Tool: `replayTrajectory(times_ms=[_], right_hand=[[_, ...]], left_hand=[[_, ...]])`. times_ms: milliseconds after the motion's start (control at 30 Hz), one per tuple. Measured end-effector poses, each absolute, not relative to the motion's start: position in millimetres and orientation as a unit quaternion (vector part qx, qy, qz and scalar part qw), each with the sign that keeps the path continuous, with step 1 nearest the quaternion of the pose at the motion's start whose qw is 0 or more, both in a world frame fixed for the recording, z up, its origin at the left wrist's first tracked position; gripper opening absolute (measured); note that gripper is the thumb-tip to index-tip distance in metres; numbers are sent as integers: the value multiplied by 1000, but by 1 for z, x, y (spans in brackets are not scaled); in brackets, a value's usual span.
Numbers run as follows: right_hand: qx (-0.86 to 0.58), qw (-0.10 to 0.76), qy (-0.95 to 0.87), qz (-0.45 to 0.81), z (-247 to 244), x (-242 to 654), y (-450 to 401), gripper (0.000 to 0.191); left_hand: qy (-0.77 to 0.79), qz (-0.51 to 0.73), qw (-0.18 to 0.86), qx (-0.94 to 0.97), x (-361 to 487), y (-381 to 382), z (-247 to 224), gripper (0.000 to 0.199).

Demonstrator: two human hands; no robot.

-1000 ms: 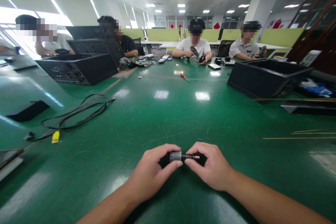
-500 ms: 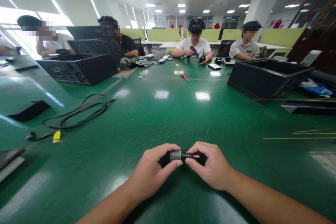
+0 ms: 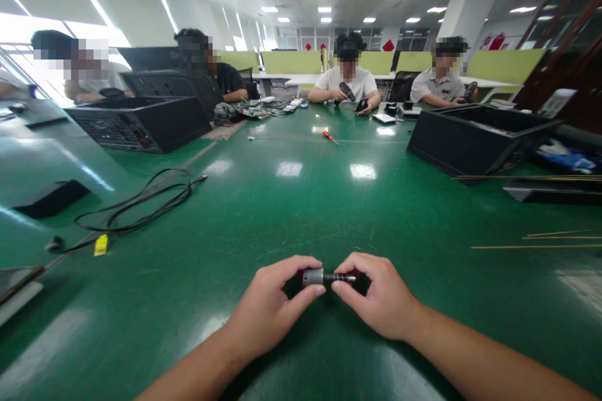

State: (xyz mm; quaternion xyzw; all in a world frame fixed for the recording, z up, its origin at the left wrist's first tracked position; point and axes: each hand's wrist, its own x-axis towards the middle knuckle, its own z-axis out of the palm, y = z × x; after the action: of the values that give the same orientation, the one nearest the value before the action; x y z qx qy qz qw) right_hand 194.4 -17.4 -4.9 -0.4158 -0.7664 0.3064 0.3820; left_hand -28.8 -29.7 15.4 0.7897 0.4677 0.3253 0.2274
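Low in the middle of the head view, a small metal part is held level between my hands, just above or on the green table [image 3: 263,200]. It has a grey cylinder [image 3: 313,276] with a small dark hole in its side, and a thin spiral-wound shaft [image 3: 345,277] with a bright tip pointing right. My left hand [image 3: 268,301] pinches the cylinder between thumb and fingers. The thumb and fingertips of my right hand [image 3: 376,294] close around the shaft. Its exact kind I cannot make out.
A black cable [image 3: 141,216] lies coiled at left, near a yellow tag [image 3: 100,245]. Black computer cases stand at left [image 3: 155,128] and right [image 3: 461,147]. An orange screwdriver [image 3: 330,137] rests farther back. Thin rods [image 3: 536,247] lie at right. Several people sit beyond.
The metal part and my left hand have shifted very slightly left. Both hands keep their pinch on it.
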Motion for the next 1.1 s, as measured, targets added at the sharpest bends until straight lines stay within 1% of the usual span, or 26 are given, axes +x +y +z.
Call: replayTrajectory(times_ms=[1100], right_hand=[[-413,400,-760,301,-6,196,-18,3]], left_hand=[[470,332,213,789,-30,-28,18,22]])
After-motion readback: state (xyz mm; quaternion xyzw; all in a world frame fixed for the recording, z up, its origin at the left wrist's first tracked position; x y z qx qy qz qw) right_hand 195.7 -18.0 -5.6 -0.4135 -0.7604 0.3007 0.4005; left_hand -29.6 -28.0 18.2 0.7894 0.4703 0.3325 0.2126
